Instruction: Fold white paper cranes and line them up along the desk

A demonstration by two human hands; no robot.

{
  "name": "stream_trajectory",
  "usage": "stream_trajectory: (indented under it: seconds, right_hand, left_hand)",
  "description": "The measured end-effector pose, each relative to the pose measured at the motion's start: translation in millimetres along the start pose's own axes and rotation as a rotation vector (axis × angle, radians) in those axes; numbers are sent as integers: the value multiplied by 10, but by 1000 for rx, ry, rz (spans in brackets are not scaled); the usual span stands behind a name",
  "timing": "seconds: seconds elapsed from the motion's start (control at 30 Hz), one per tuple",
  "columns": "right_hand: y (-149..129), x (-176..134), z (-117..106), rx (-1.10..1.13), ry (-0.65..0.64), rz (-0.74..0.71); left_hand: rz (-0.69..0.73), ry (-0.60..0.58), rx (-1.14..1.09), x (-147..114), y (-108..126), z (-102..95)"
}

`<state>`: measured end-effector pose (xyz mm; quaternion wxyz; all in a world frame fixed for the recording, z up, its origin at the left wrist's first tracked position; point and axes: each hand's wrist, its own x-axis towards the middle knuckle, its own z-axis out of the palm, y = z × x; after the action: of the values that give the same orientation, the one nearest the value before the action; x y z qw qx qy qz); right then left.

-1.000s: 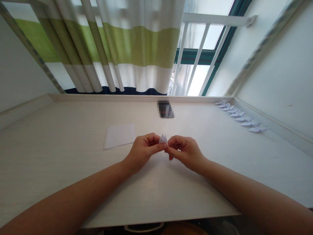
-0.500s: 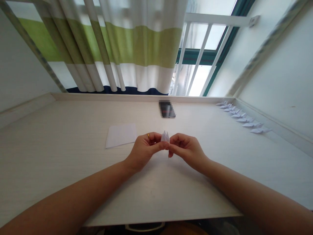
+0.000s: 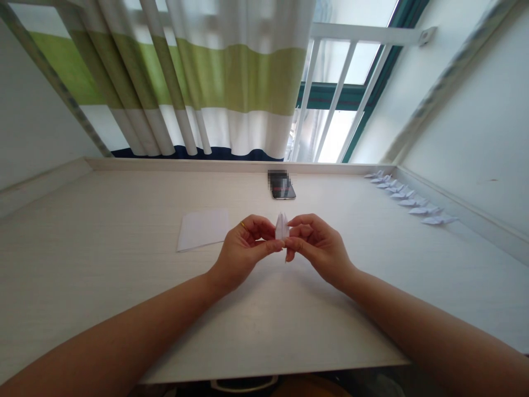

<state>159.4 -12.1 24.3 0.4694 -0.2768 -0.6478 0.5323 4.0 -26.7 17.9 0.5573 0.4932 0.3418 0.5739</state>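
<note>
A small piece of folded white paper (image 3: 281, 226) stands upright between my two hands, its narrow points facing up. My left hand (image 3: 248, 245), with a ring on one finger, pinches its lower left side between thumb and fingers. From the other side my right hand (image 3: 316, 240) grips the lower right part with the thumb, while its index finger touches the upper right edge. Both hands are above the white tabletop (image 3: 264, 320). My fingertips hide the bottom of the folded paper.
Flat white paper sheets (image 3: 203, 229) lie left of my hands. A dark phone (image 3: 283, 187) rests beyond them. Several folded paper cranes (image 3: 413, 201) form a row along the right edge. A curtain (image 3: 248, 82) and a barred window (image 3: 339, 82) stand behind the table.
My fingers have shifted on the folded paper, and more of it shows now. My right index finger has moved up along its side. The other things stay where they were.
</note>
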Motion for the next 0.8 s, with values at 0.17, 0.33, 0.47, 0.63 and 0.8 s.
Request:
stream_trajectory:
  seconds: [0.17,0.33,0.47,0.63,0.8]
  right_hand:
    - [-16,1,6,83,-31,40]
    - [-14,-3,8,63,-30,21]
    - [-15,-8,10,21,-4,3]
    - [-29,-20,3,3,-3,23]
    - [-10,-28,-21,20,-37,13]
  left_hand:
    - [-12,13,26,6,-8,-21]
    - [-5,-1,22,10,-28,-30]
    - [-18,-1,21,10,-24,-29]
    - [-23,-72,-17,5,-8,-44]
    - [-13,-133,-52,11,-15,-58]
